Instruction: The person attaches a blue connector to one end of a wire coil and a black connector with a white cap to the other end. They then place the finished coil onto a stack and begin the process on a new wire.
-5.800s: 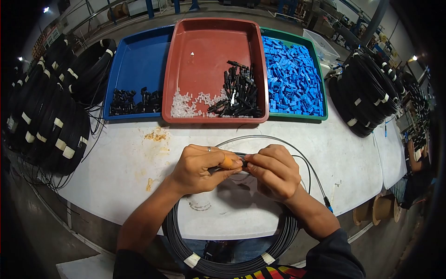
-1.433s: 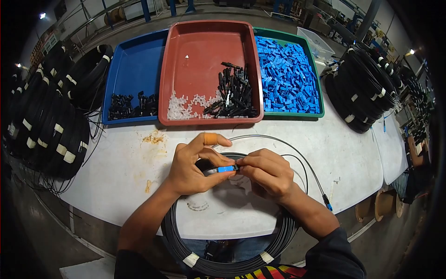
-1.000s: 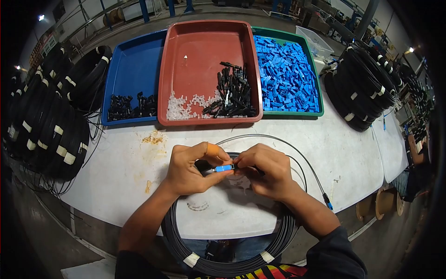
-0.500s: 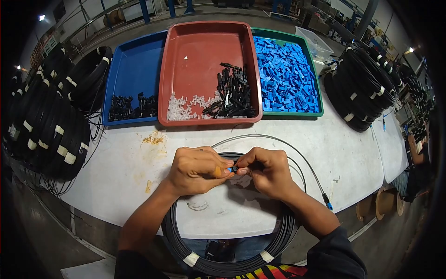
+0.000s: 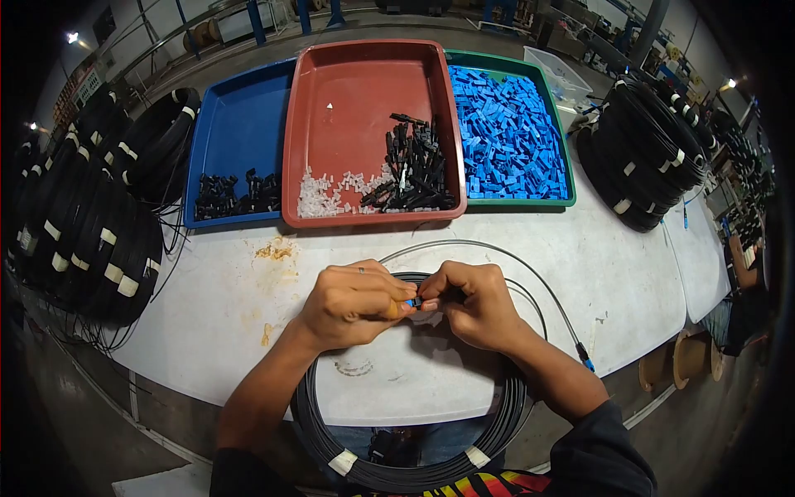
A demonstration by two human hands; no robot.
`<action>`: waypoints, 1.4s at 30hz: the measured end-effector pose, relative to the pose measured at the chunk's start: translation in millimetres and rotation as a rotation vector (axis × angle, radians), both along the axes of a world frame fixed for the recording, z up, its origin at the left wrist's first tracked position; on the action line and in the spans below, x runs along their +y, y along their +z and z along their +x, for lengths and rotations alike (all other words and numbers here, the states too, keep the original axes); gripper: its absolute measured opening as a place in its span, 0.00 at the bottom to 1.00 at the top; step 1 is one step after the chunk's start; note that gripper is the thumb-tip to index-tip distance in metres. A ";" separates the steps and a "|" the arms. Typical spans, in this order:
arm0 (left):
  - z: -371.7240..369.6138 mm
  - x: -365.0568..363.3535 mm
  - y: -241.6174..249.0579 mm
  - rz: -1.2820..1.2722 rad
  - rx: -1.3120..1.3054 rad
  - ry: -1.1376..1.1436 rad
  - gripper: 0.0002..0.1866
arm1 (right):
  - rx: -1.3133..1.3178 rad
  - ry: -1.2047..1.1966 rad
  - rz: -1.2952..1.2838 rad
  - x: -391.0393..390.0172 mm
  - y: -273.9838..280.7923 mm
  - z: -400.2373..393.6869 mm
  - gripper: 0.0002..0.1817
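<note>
My left hand [image 5: 352,305] pinches the blue part of a small fibre optic connector [image 5: 411,303], its fingers closed around it and covering most of it. From the other side, the thumb and index finger of my right hand [image 5: 479,306] close on the connector's black end. Below and around my wrists lies a coil of black cable [image 5: 406,475], bound with pieces of white tape and hanging over the table's front edge. A loose cable end arcs to the right and finishes in another blue-tipped connector [image 5: 585,358] beside my right forearm.
Behind my hands, a blue tray [image 5: 244,120] holds black parts, a red tray [image 5: 364,83] white and black pieces, and a green tray [image 5: 571,184] many blue connector housings. Stacked cable coils [image 5: 83,240] stand at left, more coils [image 5: 646,157] at right, on the white table [image 5: 207,331].
Both hands stay almost in place on the connector, with only slight finger movement. The whole view has shifted very slightly.
</note>
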State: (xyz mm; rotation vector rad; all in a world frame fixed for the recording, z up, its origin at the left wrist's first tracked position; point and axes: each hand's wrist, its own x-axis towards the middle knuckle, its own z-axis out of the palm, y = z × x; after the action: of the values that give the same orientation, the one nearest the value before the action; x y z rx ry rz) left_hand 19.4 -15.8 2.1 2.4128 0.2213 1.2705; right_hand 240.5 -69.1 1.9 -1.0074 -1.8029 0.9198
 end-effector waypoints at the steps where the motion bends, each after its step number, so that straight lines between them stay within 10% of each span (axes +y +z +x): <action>1: -1.2 -1.1 -2.3 -0.117 -0.021 0.043 0.09 | -0.057 -0.018 0.127 0.7 0.3 -0.8 0.16; 9: -3.6 -8.9 9.0 -0.563 0.056 0.179 0.08 | -0.313 -0.088 0.866 4.2 8.6 -5.6 0.15; 17: 1.1 -3.7 3.5 0.000 0.036 0.082 0.10 | -0.095 -0.039 0.095 0.5 -2.3 -0.9 0.14; 25: -5.4 -10.7 11.9 -0.721 0.075 0.206 0.09 | -0.281 -0.083 0.755 4.1 10.7 -7.7 0.16; 27: -1.4 -6.1 1.8 -0.478 0.008 0.147 0.09 | -0.315 -0.104 0.800 1.5 8.6 -7.0 0.16; 31: 0.6 -3.0 0.7 0.027 0.038 0.059 0.11 | -0.099 -0.028 0.196 -0.3 -0.6 0.2 0.14; 36: -2.1 -7.3 -0.1 -0.143 -0.002 0.136 0.11 | -0.045 -0.032 0.048 1.2 3.7 -3.9 0.11; 42: -4.5 -8.3 2.3 -0.540 -0.044 0.113 0.09 | -0.261 -0.077 0.786 5.7 11.3 -3.3 0.13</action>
State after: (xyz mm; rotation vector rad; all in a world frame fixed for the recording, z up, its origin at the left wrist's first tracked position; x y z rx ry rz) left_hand 14.9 -24.1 4.4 1.9301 0.6103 1.1292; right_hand 237.2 -63.4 13.2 -0.6865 -2.0600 -0.0138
